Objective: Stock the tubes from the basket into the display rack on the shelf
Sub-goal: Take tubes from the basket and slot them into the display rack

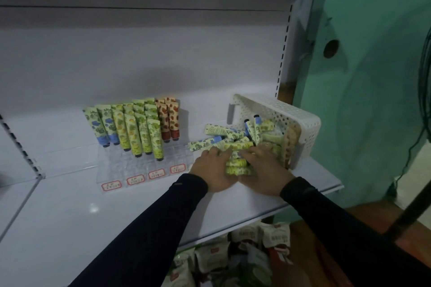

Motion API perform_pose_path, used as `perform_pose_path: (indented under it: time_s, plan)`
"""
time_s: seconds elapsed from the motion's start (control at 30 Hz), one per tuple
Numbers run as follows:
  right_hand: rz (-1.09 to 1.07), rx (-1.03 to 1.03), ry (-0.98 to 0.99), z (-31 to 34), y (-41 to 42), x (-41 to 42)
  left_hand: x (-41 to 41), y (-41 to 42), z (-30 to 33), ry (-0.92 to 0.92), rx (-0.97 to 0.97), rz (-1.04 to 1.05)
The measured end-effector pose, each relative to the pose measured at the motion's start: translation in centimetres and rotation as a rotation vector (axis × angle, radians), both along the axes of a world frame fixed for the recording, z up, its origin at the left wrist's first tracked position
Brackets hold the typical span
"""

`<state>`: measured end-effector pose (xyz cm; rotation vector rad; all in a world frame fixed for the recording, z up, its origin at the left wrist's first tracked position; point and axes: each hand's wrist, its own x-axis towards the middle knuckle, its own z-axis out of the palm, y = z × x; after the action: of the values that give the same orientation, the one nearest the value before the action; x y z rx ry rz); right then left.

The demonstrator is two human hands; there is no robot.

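A white perforated basket [303,121] lies tipped on its side on the white shelf [93,216], and a heap of printed tubes [224,135] spills out of its mouth. My left hand [213,171] and my right hand [265,170] sit side by side at the front of the heap, both curled round a small stack of green tubes [238,166] between them. To the left, the clear display rack [140,170] holds upright tubes [135,128]: blue, yellow, green and red designs in rows.
Red-framed price labels [135,179] line the rack's front. Packaged goods [233,256] fill the shelf below. A green wall [373,77] and a dark cable [422,100] stand to the right of the shelf upright.
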<state>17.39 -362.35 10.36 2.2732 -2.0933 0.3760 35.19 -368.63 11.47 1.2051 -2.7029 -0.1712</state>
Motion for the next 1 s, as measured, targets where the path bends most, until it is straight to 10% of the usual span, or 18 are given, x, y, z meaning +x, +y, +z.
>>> perform_pose_path:
  time_s: [1.0]
  plan:
    - [0.392,0.023,-0.133,2.3,1.0,3.6,6.5,2.1,1.2,0.056,0.262,0.094]
